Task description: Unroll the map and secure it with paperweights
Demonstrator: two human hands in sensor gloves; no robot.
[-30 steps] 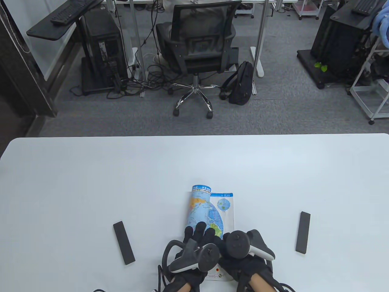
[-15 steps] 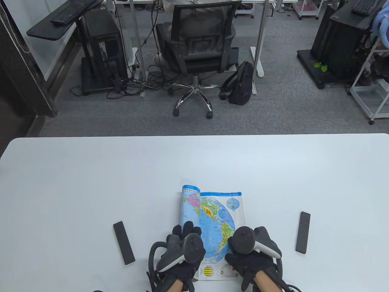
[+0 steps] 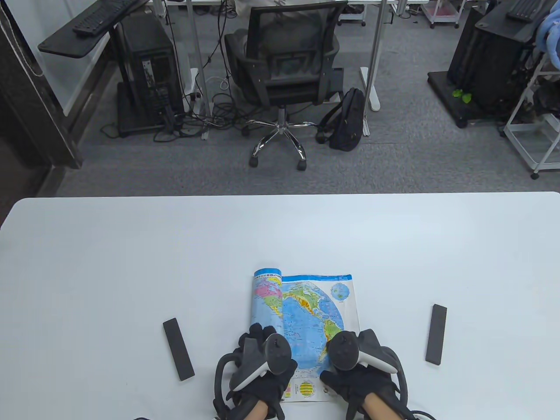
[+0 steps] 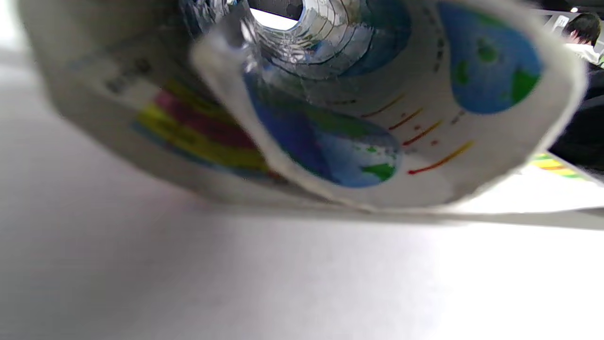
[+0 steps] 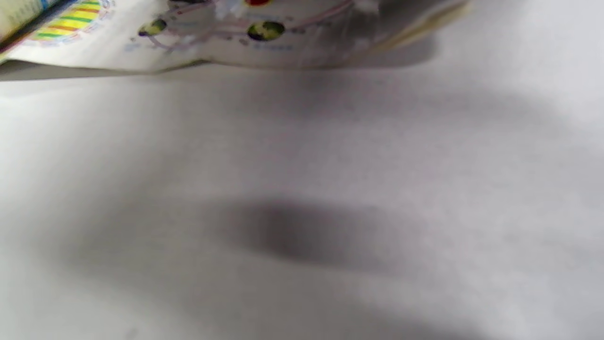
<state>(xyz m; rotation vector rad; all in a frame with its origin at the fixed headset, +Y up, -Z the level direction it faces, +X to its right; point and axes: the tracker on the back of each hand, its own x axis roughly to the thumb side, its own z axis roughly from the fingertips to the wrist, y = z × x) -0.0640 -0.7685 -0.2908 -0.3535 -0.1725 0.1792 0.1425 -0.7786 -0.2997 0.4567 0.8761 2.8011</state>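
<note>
Lying near the near edge of the white table (image 3: 109,262), the map (image 3: 313,315) is partly unrolled: its right portion is flat, showing blue ocean and the Americas, while its left portion remains a roll (image 3: 265,297) running near to far. The left hand (image 3: 258,372) rests on the near end of the roll, gloved fingers (image 3: 256,332) curled over it; the right hand (image 3: 358,372) presses on the near right part of the flat sheet. The hands lie side by side with a strip of map between them, and the tracker on each hides much of the hand beneath. Two black bar paperweights lie on the bare table, apart from the map: the left paperweight (image 3: 178,349) to the left of the left hand, the right paperweight (image 3: 436,334) well to the right of the right hand. Beyond the far edge stand an office chair (image 3: 284,61), a black backpack (image 3: 348,120), a computer tower (image 3: 151,83) with tangled cables, and a keyboard (image 3: 103,15) on a shelf. A blue title band crosses the map's far edge, but its print is too small to read. The left wrist view looks into the open end of the roll (image 4: 306,42), blurred; the right wrist view shows the map's near margin (image 5: 188,33) with a striped legend, unreadable.
</note>
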